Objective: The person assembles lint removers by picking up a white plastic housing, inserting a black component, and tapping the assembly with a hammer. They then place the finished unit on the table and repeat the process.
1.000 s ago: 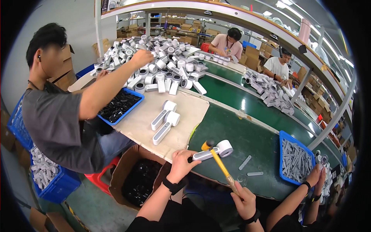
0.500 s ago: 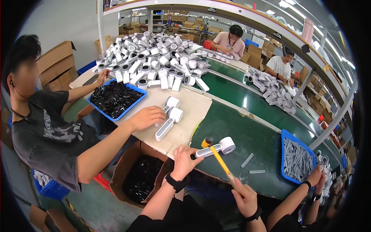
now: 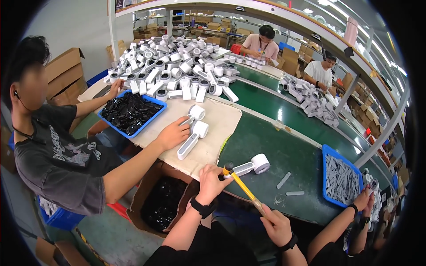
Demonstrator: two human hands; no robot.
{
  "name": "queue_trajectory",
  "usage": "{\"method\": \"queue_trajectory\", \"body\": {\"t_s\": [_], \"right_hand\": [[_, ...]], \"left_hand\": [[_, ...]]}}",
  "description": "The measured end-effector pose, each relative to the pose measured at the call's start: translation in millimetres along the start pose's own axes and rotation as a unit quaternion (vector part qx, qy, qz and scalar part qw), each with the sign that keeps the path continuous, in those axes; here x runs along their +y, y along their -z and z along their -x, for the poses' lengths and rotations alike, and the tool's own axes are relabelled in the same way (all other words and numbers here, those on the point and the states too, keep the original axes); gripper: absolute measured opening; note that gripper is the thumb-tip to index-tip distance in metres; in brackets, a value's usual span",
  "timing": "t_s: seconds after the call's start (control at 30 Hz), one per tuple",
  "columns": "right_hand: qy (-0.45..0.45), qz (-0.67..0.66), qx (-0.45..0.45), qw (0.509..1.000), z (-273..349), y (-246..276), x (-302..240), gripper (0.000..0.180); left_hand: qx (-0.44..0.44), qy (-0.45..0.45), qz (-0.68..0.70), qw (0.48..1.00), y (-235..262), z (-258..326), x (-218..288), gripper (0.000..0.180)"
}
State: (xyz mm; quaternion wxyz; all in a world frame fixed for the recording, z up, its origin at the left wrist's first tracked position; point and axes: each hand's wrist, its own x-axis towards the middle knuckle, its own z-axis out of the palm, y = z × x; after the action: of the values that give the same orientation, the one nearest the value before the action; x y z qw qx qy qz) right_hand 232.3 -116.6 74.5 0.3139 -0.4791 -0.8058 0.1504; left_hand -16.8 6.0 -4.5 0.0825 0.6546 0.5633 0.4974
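A white handheld device (image 3: 261, 163) with a round head and a grey strip along its handle lies on the green table. My left hand (image 3: 210, 185) grips the end of that handle at the table's near edge. In my right hand (image 3: 278, 228) is a hammer (image 3: 243, 186) with a yellow handle, held by the lower part. Its dark, yellow-banded head is over the handle end, close beside my left fingertips; whether it touches cannot be made out. Two loose grey strips, one slanted (image 3: 283, 180) and one flat (image 3: 295, 193), lie right of the device.
A blue tray of grey strips (image 3: 325, 177) stands at the right, near another person's hands. At the left, a co-worker's hand (image 3: 174, 133) touches similar devices beside a blue tray of black parts (image 3: 153, 119). Behind is a large pile of white devices (image 3: 177, 66). A carton (image 3: 138, 208) sits below.
The hammer head has moved left and down toward the handle end by my left fingers, and my right hand has shifted slightly left. The co-worker's hand has moved up to the farther device.
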Motion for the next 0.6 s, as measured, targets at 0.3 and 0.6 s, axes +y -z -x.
{"method": "queue_trajectory", "body": {"t_s": [0.3, 0.6], "right_hand": [[-0.043, 0.001, 0.033, 0.999, 6, 9, 6, 0.047], [-0.035, 0.02, 0.077, 0.996, 12, 4, 20, 0.048]], "left_hand": [[-0.014, 0.012, 0.005, 1.0, 4, -2, 3, 0.028], [-0.012, 0.018, -0.007, 1.0, 5, 2, 0, 0.027]]}}
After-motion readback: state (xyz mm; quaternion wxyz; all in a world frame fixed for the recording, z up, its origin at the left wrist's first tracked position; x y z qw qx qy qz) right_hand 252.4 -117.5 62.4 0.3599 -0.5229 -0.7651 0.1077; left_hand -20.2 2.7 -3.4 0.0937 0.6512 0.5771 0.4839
